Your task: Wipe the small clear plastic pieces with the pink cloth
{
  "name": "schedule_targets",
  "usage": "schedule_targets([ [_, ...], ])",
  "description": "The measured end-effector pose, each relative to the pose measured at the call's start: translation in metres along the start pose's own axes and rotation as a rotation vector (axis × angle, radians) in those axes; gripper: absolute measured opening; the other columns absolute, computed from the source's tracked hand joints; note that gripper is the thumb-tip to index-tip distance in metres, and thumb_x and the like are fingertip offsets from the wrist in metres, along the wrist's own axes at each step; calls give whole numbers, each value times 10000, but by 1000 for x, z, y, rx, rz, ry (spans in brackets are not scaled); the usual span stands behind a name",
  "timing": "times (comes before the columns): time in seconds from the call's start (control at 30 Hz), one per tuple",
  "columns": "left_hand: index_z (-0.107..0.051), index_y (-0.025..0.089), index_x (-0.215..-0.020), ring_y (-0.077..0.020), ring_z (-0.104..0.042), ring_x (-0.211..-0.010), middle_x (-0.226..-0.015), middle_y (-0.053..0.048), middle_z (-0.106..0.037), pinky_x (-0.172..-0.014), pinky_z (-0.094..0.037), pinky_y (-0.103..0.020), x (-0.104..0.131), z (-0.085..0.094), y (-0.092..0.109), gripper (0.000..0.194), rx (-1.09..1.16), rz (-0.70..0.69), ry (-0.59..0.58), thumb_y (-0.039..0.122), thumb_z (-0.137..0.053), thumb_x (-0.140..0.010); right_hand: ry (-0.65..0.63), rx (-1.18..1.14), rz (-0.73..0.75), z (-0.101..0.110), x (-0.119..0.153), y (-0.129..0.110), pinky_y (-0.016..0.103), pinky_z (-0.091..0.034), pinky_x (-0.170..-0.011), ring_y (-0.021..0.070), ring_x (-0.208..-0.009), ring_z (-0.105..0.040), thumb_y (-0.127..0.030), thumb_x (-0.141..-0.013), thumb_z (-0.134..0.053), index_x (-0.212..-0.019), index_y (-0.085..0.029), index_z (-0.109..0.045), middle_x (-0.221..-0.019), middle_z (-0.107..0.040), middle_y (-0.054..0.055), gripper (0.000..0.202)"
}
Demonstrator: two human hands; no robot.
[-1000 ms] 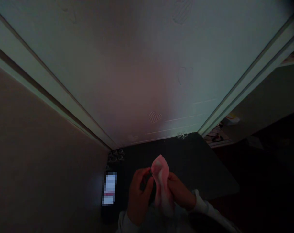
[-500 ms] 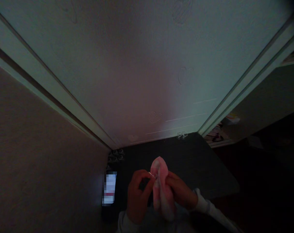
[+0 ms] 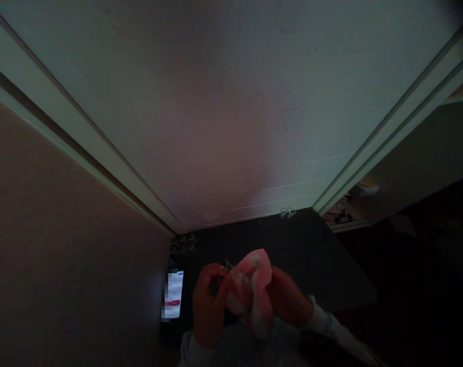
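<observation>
My left hand [image 3: 209, 308] pinches a small clear, glass-like object [image 3: 236, 273] between thumb and fingers. Its exact kind is hard to make out in the dim light. A soft pink-and-white cloth [image 3: 261, 275] hangs in folds from my right hand [image 3: 290, 299], whose fingers are partly hidden behind it. The clear object lies against the left side of the cloth. Both hands are above the near part of a dark table [image 3: 311, 265].
Several small clear objects [image 3: 183, 242] stand at the table's back left corner. More clear pieces [image 3: 288, 212] sit at the back edge near the white panel [image 3: 216, 127]. A lit phone [image 3: 174, 295] lies at left beside the wall [image 3: 82, 244].
The clear object has come further out of the cloth and shows more. My left hand has shifted slightly left, and the cloth has opened out and turned.
</observation>
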State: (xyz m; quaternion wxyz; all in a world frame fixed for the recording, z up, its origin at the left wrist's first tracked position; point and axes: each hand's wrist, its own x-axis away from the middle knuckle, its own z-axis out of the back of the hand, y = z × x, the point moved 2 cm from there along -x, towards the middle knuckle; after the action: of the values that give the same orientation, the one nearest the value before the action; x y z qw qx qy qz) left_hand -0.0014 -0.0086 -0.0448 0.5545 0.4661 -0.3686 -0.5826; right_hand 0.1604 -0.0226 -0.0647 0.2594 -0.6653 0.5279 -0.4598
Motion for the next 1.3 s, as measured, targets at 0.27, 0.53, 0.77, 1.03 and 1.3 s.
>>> schedule_targets([
  [0.27, -624, 201, -720, -202, -609, -802, -839, -35, -628, -709, -495, -305, 2, -5, 2, 27, -60, -45, -46, 209, -625, -746, -155, -81, -103, 3, -3, 10, 223, -416, -530, 125, -572, -520, -352, -659, -723, -658, -172, -626, -644, -601, -11, 205],
  [0.53, -646, 213, -689, -213, -624, -816, -862, -41, -645, -735, -511, -332, 4, -6, 3, 62, -73, -57, -78, 248, -642, -739, -254, 238, -44, 0, -2, 1, 223, -404, -582, 132, -661, -539, -307, -682, -705, -898, -180, -632, -765, -604, -17, 261],
  [0.77, -645, 207, -681, -218, -632, -828, -873, -49, -649, -738, -512, -333, 6, -9, 3, 71, -96, -60, -96, 247, -647, -740, -262, 521, 130, 6, -5, 5, 214, -371, -537, 120, -593, -477, -262, -785, -575, -768, -170, -632, -650, -538, -33, 110],
  [1.03, -674, 234, -733, -207, -641, -805, -850, -37, -653, -708, -544, -327, 8, -6, 9, 52, -207, -328, -91, 248, -650, -776, -167, 669, 214, 4, -8, -2, 308, -448, -723, 203, -802, -598, -207, -782, -551, -998, -175, -631, -885, -656, 45, 233],
  [1.3, -691, 261, -820, -187, -657, -756, -851, -47, -673, -624, -572, -269, 5, -6, 12, 53, -284, -594, -186, 248, -642, -803, -289, 545, 127, 12, -17, 4, 311, -466, -742, 209, -843, -596, -232, -768, -564, -1055, -168, -626, -916, -657, 50, 300],
])
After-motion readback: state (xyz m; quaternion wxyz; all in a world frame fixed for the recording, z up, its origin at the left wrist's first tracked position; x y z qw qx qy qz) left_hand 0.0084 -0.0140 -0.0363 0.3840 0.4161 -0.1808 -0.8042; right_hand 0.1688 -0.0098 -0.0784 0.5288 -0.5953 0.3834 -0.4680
